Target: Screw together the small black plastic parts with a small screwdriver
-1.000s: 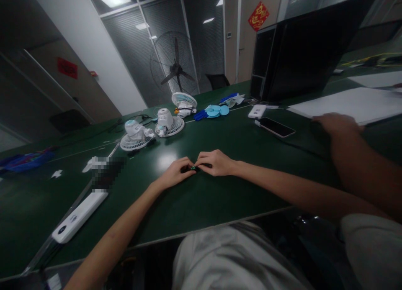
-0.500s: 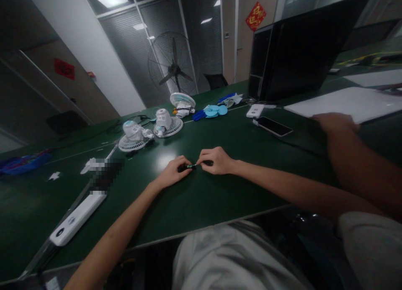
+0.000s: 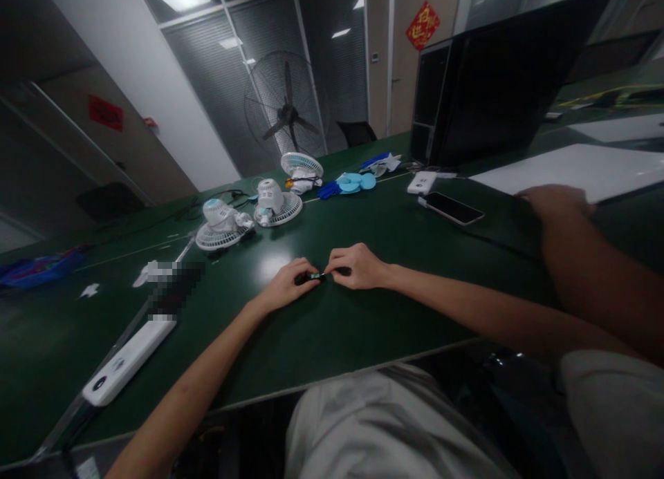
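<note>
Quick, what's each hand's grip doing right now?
Left hand: closed, pinching a small green piece.
Right hand: closed in a pinch beside it; anything held is too small to tell.

You are working in dim, greyish light, with the room's left side nearly black. Bright panels show in the glass wall (image 3: 207, 85) beyond the far edge of the tabletop (image 3: 363, 341), and a white glare spot lies just left of your fingers (image 3: 299, 266). Below the near edge you get heavy shadow. The wide lens stretches the computer case (image 3: 508, 99) toward the right. The small green piece (image 3: 315, 276) is too soft to read; coarse pixels mask a patch toward the left edge.
</note>
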Tool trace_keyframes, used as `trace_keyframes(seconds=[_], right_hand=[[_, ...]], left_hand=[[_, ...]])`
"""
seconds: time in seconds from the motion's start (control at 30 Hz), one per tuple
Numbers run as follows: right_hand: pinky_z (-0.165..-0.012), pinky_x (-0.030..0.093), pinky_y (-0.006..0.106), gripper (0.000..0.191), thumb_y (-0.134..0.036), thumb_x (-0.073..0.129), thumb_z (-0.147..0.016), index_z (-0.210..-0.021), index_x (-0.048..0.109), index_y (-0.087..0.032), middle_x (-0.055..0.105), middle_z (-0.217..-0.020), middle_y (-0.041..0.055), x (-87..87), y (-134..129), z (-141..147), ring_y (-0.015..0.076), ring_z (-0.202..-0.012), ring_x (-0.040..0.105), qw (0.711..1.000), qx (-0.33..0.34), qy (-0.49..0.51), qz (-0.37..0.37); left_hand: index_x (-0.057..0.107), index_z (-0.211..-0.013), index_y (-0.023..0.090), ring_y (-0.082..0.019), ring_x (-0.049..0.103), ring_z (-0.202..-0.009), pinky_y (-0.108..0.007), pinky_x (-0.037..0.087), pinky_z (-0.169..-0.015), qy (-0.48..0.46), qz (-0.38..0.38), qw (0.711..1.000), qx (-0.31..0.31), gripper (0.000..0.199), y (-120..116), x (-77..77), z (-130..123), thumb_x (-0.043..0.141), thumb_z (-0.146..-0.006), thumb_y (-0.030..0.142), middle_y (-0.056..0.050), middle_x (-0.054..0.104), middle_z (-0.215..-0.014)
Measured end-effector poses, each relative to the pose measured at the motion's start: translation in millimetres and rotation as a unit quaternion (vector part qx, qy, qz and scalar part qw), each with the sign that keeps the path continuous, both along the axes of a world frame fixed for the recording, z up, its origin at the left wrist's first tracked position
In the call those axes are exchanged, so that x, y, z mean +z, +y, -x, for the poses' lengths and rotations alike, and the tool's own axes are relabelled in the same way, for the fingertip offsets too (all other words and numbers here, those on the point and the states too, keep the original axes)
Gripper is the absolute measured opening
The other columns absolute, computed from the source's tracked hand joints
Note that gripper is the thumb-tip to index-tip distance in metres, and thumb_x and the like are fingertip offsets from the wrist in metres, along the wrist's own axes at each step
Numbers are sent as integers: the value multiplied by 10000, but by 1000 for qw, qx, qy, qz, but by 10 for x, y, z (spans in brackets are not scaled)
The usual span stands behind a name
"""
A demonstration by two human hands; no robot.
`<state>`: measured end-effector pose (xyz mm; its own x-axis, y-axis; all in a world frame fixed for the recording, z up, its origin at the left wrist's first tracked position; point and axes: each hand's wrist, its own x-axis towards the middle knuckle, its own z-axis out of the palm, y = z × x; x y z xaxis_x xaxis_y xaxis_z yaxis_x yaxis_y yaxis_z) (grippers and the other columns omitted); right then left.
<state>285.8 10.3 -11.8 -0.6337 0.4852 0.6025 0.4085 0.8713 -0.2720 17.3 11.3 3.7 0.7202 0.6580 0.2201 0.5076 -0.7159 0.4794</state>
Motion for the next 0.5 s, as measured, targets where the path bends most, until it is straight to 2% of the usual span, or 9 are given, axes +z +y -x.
trace_keyframes(seconds=[0.5], right_hand=[[-635, 441, 243, 188, -200, 638, -928, -1022, 801, -207, 756, -985, 31, 34, -16, -4, 131, -708, 656, 1000, 20, -10, -3]], left_hand=[[702, -1106, 229, -208, 604, -920, -327, 476, -826, 5, -13, 1000, 6, 231, -18, -70, -55, 623, -1014, 426, -41, 634, -990]])
